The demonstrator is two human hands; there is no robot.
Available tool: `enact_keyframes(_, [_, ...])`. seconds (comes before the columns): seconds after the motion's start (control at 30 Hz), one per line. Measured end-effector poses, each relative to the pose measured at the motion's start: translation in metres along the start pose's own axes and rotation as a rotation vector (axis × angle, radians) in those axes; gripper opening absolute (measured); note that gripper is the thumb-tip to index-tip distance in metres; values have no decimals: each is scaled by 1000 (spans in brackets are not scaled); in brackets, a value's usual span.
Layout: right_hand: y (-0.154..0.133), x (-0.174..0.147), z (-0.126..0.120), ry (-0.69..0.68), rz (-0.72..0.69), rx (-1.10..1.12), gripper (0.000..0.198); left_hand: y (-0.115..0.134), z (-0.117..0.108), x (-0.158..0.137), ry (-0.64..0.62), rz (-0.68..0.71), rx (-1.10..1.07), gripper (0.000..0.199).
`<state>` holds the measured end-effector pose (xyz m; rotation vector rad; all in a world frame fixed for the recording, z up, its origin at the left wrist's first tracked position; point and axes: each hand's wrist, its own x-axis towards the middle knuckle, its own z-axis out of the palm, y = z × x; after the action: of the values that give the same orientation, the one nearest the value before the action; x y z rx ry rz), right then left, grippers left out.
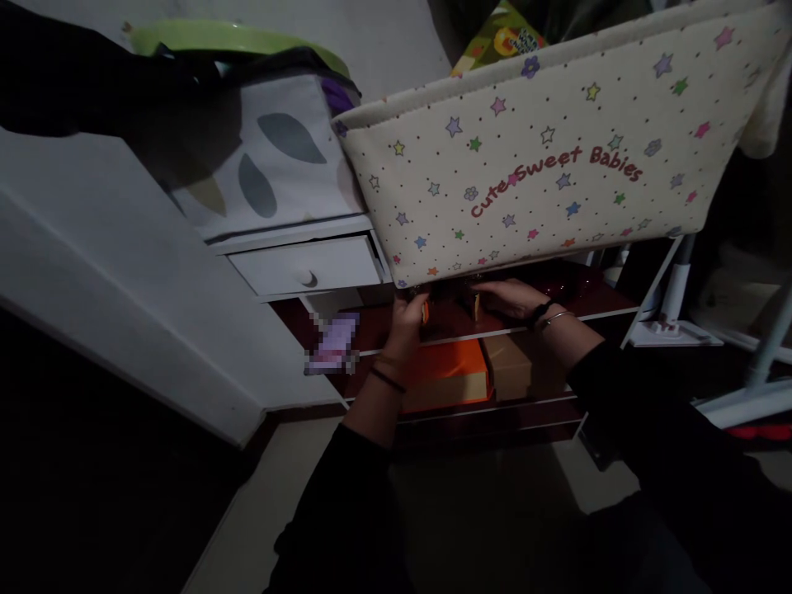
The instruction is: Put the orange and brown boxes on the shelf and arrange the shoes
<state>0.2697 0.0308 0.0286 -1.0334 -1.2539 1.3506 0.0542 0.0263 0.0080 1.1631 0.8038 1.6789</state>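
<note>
Below the fabric basket, at the upper shelf (pixel 445 332) of a dark red rack, both my hands reach in. My left hand (pixel 405 318) is closed, its thumb against a small dark thing with an orange edge (pixel 425 312). To its right, my right hand (pixel 511 299) points inward with its fingertips closed at the top of a dark thing with a tan edge (pixel 476 306). These two might be shoes, but shadow and the basket's overhang hide most of them. Shiny dark red items (pixel 560 285) sit beyond my right hand.
The cream fabric basket (pixel 532 157) with stars overhangs the shelf. An orange box (pixel 451 371) and a brown cardboard box (pixel 511 363) occupy the lower shelf. At left are a white drawer (pixel 303 264), a leaf-patterned box (pixel 272 157) and a blurred purple item (pixel 334 342). White poles (pixel 674 297) stand right.
</note>
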Motion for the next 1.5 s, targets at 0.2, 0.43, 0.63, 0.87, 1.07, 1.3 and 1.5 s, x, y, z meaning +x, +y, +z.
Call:
enact_keyframes(0.2, [-1, -4, 16, 51, 11, 37, 23, 22, -42, -10, 24, -69, -6, 35])
enact_keyframes(0.43, [13, -13, 52, 144, -211, 78, 32, 28, -49, -21, -39, -73, 14, 38])
enact_keyframes(0.63, [28, -4, 85, 210, -377, 45, 40, 27, -47, -20, -65, -95, -13, 40])
enact_keyframes(0.87, [34, -2, 89, 111, -322, -29, 47, 29, -46, -25, -99, -51, 72, 46])
enact_keyframes(1.07, [37, -14, 64, 37, -303, -121, 82, 22, -58, -29, -125, -56, 168, 73])
enact_keyframes(1.3, [41, -2, 62, -83, -353, -56, 81, 16, -56, -23, -95, -56, 150, 81])
enact_keyframes(1.5, [46, 8, 55, -142, -401, -100, 76, 4, -58, -12, -84, -32, 156, 76])
